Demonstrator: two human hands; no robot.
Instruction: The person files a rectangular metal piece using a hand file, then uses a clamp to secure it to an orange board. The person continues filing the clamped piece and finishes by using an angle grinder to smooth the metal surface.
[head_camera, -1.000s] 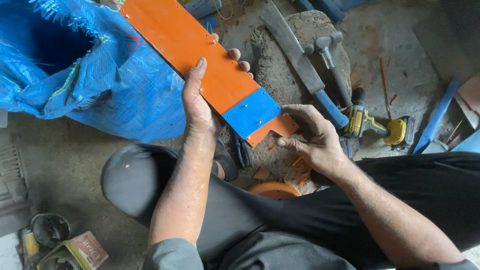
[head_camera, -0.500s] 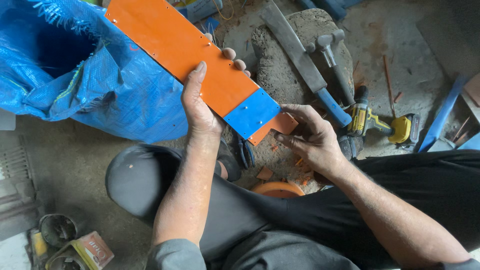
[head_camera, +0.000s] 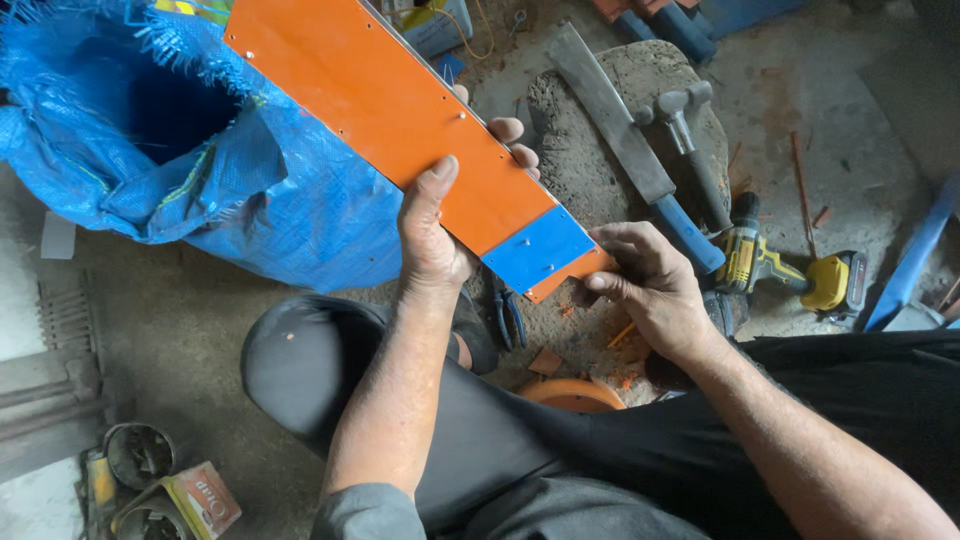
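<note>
- The blue woven sack (head_camera: 190, 170) lies open at the left, behind the orange panel (head_camera: 400, 120).
- The panel is long, flat and thin; I judge it stiff, light and rather smooth, with sharp edges, so the long sides are the good place to grip.
- The left hand (head_camera: 435, 235) clamps it mid-length, thumb on top and fingers curled under the far edge.
- The right hand (head_camera: 645, 285) pinches the near corner beside the blue patch (head_camera: 540, 250), wrist bent inward.
- A machete (head_camera: 625, 140), a hammer (head_camera: 690, 135) and a cordless drill (head_camera: 775, 265) lie at the right.
</note>
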